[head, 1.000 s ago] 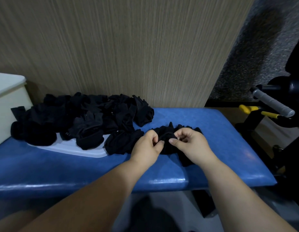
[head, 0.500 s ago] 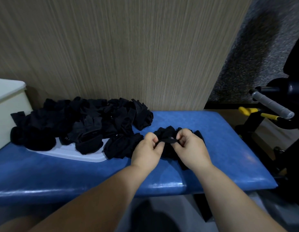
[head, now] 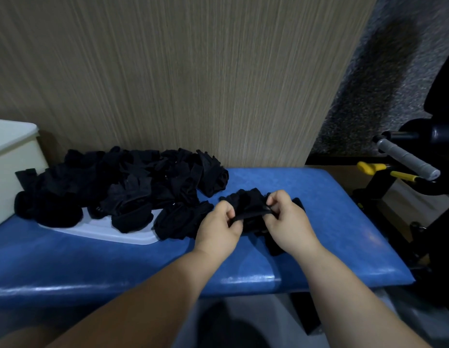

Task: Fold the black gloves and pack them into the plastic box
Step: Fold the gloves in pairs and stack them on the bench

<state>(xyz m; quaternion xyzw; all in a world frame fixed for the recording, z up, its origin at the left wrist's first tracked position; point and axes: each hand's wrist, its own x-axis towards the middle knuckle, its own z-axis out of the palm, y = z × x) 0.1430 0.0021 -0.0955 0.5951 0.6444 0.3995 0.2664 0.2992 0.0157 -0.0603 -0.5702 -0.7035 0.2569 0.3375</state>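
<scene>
A black glove [head: 251,207] lies on the blue padded bench [head: 331,222] right of centre. My left hand [head: 218,224] pinches its near edge from the left, and my right hand [head: 288,219] pinches the same edge from the right, stretching a strip of fabric between them. A pile of black gloves [head: 123,187] covers the left part of the bench, partly on a white plastic lid [head: 112,229]. A pale plastic box [head: 12,159] stands at the far left edge, its inside hidden.
A wood-grain wall [head: 193,84] rises right behind the bench. To the right stands black exercise equipment with a grey-gripped handle [head: 406,159] and yellow parts [head: 384,170]. The bench's front edge runs below my forearms.
My hands have moved slightly apart, pulling the glove's near edge taut between them. The view has shifted a little; the pile has not moved.
</scene>
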